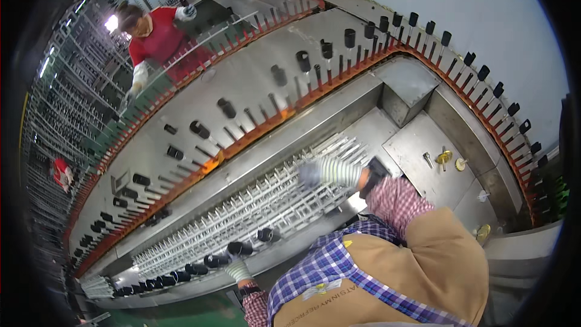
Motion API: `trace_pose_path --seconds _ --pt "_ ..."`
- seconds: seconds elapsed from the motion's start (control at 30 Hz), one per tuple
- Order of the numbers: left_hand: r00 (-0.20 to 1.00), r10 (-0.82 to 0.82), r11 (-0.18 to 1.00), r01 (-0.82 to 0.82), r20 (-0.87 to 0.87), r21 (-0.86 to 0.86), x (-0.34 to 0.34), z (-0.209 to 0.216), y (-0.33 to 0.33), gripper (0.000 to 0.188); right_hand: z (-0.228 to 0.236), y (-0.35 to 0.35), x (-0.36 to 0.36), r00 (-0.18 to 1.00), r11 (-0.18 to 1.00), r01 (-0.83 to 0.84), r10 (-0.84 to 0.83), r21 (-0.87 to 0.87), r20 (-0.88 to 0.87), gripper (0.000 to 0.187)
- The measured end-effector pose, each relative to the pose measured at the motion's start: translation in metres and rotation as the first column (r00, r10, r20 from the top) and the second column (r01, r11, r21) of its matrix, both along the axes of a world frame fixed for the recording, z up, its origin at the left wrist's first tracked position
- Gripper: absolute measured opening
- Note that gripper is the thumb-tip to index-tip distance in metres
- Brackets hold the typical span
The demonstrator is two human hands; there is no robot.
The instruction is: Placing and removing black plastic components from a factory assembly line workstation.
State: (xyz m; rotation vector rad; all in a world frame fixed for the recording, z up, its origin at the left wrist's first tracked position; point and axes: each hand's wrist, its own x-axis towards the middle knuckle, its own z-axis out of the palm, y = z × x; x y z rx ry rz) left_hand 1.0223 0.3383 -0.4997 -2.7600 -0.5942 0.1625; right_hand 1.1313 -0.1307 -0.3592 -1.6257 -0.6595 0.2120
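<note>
My left hand, in a striped grey-white glove, is at the near edge of the metal trough, its fingers closed against a black cup-shaped part. That part sits in a row with several similar black parts along the edge. My right hand, gloved the same way, is over the right end of a pile of silver metal racks. Motion smears its fingers, so its grip does not show. Something black lies at my right wrist.
Beyond the trough curves an orange-brown conveyor track with upright pins, many carrying black parts. Brass-coloured fittings lie on the steel surface at right. Across the conveyor stands a person in red with gloves. Hanging racks fill the far left.
</note>
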Motion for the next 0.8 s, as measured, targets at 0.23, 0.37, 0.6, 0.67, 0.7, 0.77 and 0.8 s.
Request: trace_pose_path --seconds 0.23,0.37,0.6,0.67,0.7,0.77,0.8 --pt "0.508 0.498 0.854 -0.148 0.703 -0.498 -0.018 0.005 -0.045 0.04 -0.018 -0.184 0.233 0.161 0.17 0.978 -0.984 0.123 0.078 0.045" --pt "0.347 0.593 0.787 -0.06 0.726 -0.614 -0.017 0.02 -0.085 0.046 0.001 -0.199 0.282 0.459 0.485 0.836 -0.874 -0.256 -0.156 0.034" --pt "0.392 0.764 0.44 0.264 0.512 -0.858 0.0 0.025 -0.076 0.033 -0.008 -0.29 0.267 0.611 0.311 0.735 -0.69 0.603 -0.389 0.035" --pt "0.565 0.604 0.673 0.017 0.563 -0.739 -0.002 0.017 -0.064 0.024 -0.028 -0.348 0.262 0.061 0.005 0.972 -0.971 0.236 -0.23 0.036" --pt "0.863 0.325 0.932 -0.221 0.386 -0.288 -0.005 0.014 -0.057 0.021 -0.037 -0.374 0.265 -0.022 -0.082 0.963 -0.973 0.257 -0.229 0.036" --pt "0.986 -0.032 0.758 0.129 -0.162 0.639 -0.006 0.011 -0.051 0.014 -0.051 -0.412 0.276 -0.185 -0.21 0.975 -0.951 0.078 -0.248 0.034" --pt "0.973 -0.122 0.626 0.23 -0.198 0.745 -0.004 0.012 -0.052 0.013 -0.058 -0.425 0.279 -0.197 -0.198 0.98 -0.971 -0.006 -0.136 0.033"
